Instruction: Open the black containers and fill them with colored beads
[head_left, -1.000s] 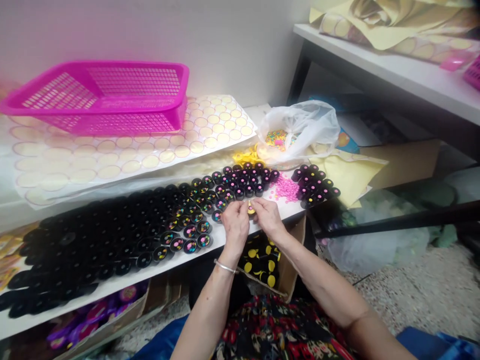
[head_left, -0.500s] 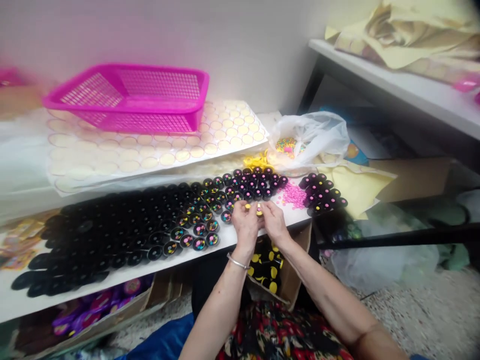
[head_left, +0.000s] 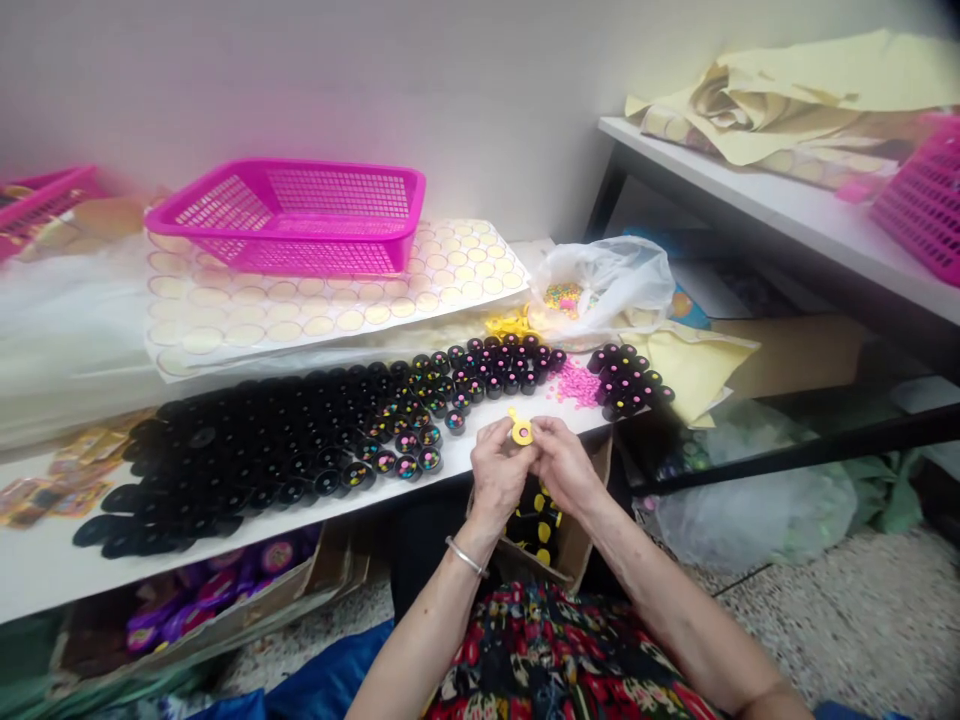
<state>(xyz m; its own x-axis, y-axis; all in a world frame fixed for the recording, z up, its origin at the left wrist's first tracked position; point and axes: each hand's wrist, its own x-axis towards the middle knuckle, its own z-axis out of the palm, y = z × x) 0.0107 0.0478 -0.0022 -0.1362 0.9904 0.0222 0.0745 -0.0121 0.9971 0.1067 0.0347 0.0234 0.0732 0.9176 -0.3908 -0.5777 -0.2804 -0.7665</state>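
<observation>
Two-handed fingertip pinch: left hand (head_left: pixel 498 472) and right hand (head_left: pixel 567 466) hold yellow pink-centred cap (head_left: pixel 522 433) | black cups (head_left: pixel 322 440) left | keep cap level, grip even, thumbs steady

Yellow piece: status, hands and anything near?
Left hand and right hand both grip yellow piece, pink dot at its middle. Black cups stand beyond the hands.
</observation>
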